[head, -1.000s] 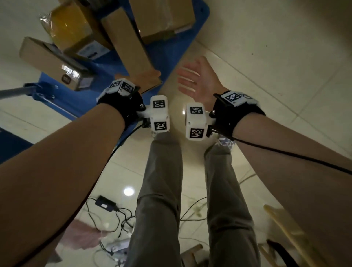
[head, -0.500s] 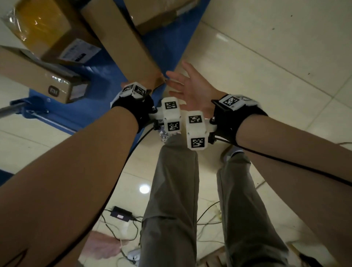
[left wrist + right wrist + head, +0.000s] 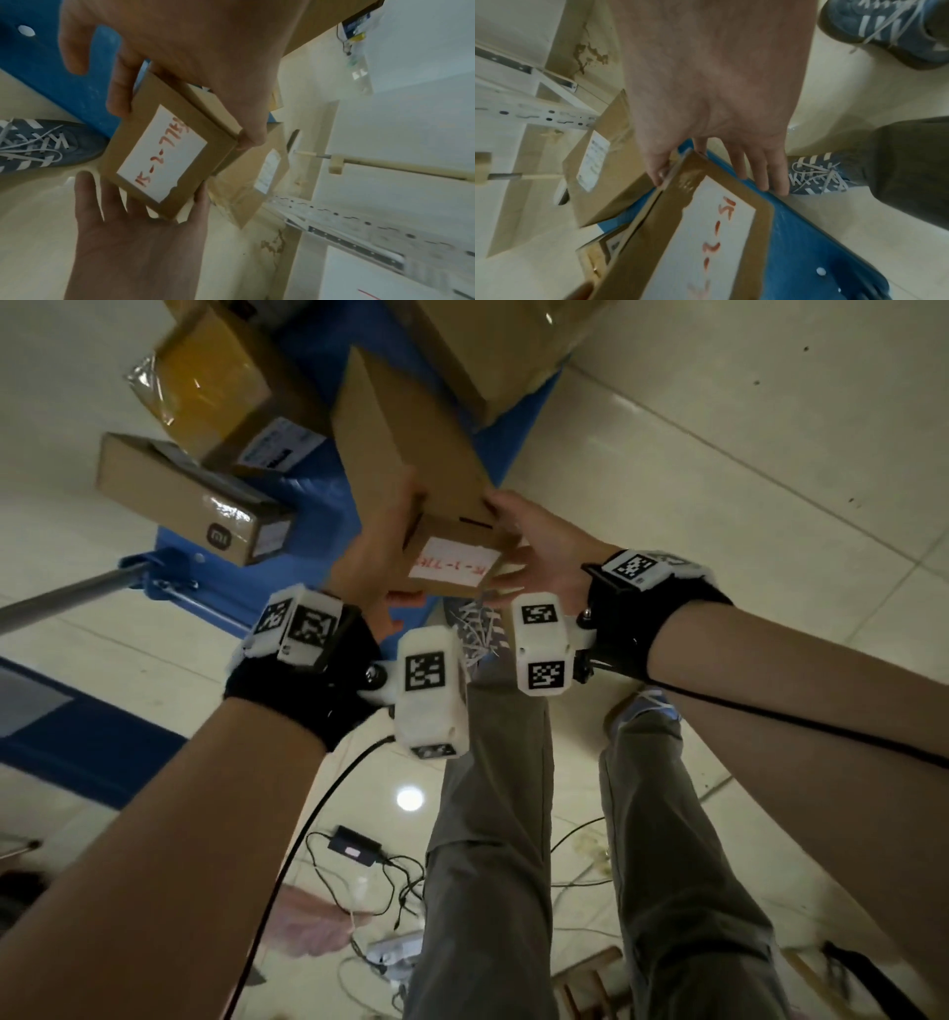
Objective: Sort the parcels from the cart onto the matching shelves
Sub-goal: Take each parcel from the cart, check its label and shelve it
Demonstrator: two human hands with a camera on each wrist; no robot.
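Cardboard, long and narrow, plain brown: that is the parcel (image 3: 411, 454) I have between both hands, its near end raised off the blue cart (image 3: 318, 490) while the far end reaches back over the deck. On the end face toward me sits a white label (image 3: 454, 567) with red handwriting; from the left wrist view I read the label (image 3: 164, 152) as roughly "15-2-77", the last marks unclear. A dark slit shows in the top edge of that end.

My left hand (image 3: 380, 552) grips the parcel's left side, thumb on the labelled end face and fingers (image 3: 120, 91) wrapped along the other side of it. My right hand (image 3: 544, 546) is spread wide and cups the right corner of the end face; in the right wrist view its thumb (image 3: 657, 168) presses one edge of the parcel (image 3: 680, 233) and the other fingers lie straight along the opposite edge.

On the cart, left of the held parcel, a brown box with a small logo (image 3: 190, 500) overhangs the deck edge. Behind that one sits a yellow parcel in clear film (image 3: 215, 387). A larger carton (image 3: 488, 346) stands on the cart's far right part. The cart's metal handle (image 3: 72, 598) runs off to the left. Cables and a black adapter (image 3: 354, 845) lie on the tiled floor on my side of the cart.
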